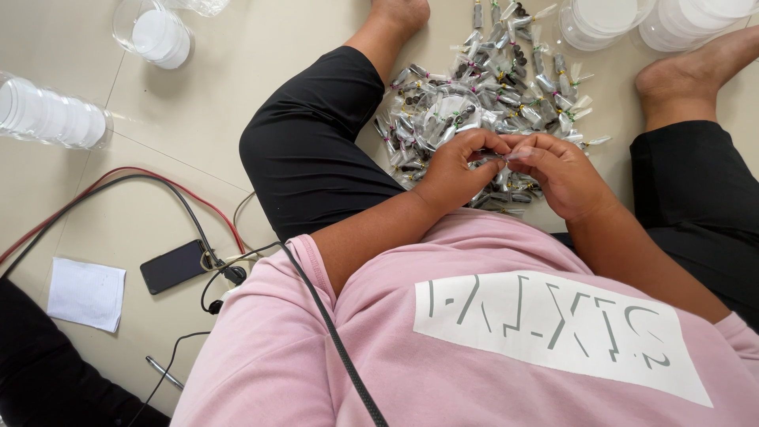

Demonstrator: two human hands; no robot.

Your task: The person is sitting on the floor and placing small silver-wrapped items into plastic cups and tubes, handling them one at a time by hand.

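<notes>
I sit on the floor with my legs apart, and both hands meet in front of me over a pile of small clear packets tied with coloured twists. My left hand and my right hand pinch one small clear packet between their fingertips, just above the near edge of the pile. The packet itself is mostly hidden by my fingers.
Stacks of clear lidded containers lie at the far left, upper left and upper right. A black phone with cables, a white paper and a pen lie on the tiled floor at my left.
</notes>
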